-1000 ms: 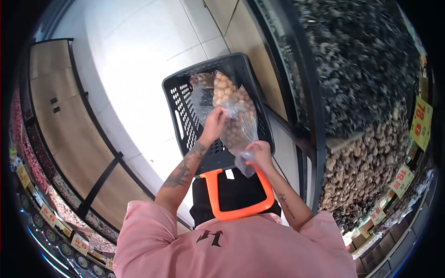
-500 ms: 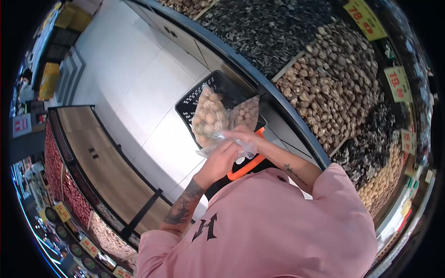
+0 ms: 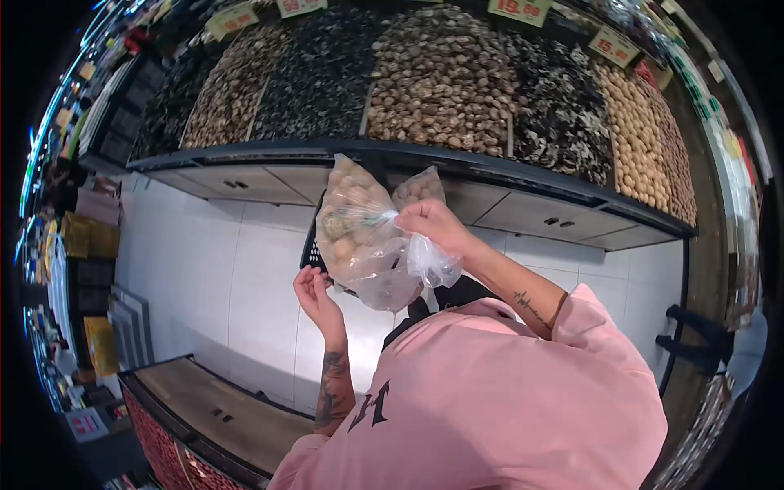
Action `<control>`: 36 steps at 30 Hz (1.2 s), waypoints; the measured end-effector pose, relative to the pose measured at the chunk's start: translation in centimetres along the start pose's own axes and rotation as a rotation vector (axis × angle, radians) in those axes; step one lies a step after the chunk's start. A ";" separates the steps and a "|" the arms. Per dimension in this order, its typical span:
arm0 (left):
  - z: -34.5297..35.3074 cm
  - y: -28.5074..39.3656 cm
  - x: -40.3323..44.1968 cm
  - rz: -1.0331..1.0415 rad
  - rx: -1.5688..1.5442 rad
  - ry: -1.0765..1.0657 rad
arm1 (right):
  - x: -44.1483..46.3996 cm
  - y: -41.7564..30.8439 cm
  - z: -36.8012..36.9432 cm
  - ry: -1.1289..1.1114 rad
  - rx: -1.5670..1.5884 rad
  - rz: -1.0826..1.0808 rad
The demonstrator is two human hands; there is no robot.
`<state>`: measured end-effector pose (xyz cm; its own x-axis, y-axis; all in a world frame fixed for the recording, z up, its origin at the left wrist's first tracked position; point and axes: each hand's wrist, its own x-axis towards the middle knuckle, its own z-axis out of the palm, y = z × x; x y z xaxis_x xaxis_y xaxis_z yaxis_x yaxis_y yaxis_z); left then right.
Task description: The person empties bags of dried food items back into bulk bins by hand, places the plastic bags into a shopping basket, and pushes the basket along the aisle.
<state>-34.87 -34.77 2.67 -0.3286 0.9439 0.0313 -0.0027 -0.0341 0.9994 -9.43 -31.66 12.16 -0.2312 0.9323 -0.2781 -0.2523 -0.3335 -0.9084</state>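
Note:
My right hand (image 3: 434, 226) is closed around the gathered neck of a clear plastic bag (image 3: 355, 224). Large, round, tan pieces fill the bag, and its loose top (image 3: 433, 260) hangs out below my fingers. My left hand (image 3: 314, 296) is off to the left with bent fingers apart and nothing visible in it, close to the side of a black shopping basket (image 3: 312, 247). The held bag hides most of that basket. Behind my right hand shows a second, smaller clear bag (image 3: 420, 186) of round brown pieces.
Ahead runs a long display counter (image 3: 269, 155) with bins of dried mushrooms (image 3: 441, 82), dark fungus (image 3: 318, 77) and tan nuts (image 3: 637, 135), under yellow price signs (image 3: 523, 10). Another wooden counter (image 3: 220, 416) stands behind at lower left. White floor tiles (image 3: 261, 269) lie between.
My view has swung round to face the counter. My left hand has let go of the bag and moved left, while my right hand keeps the neck, now gathered tight.

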 end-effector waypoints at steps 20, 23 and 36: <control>12.7 -14.9 -8.4 0.067 0.922 -0.776 | -43.0 7.1 -22.0 1.169 0.216 -0.437; 13.5 -18.6 -8.3 -0.089 1.059 -0.768 | -49.2 9.5 -26.9 1.322 0.302 -0.469; 26.2 -12.7 -25.3 -0.448 0.811 -1.088 | -64.2 6.5 -42.9 1.468 0.309 -0.634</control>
<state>-1.82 -49.64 -10.47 0.4321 0.6147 -0.6598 0.7425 0.1727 0.6472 44.10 -87.71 10.74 0.9758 0.1881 -0.1111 -0.1631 0.2888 -0.9434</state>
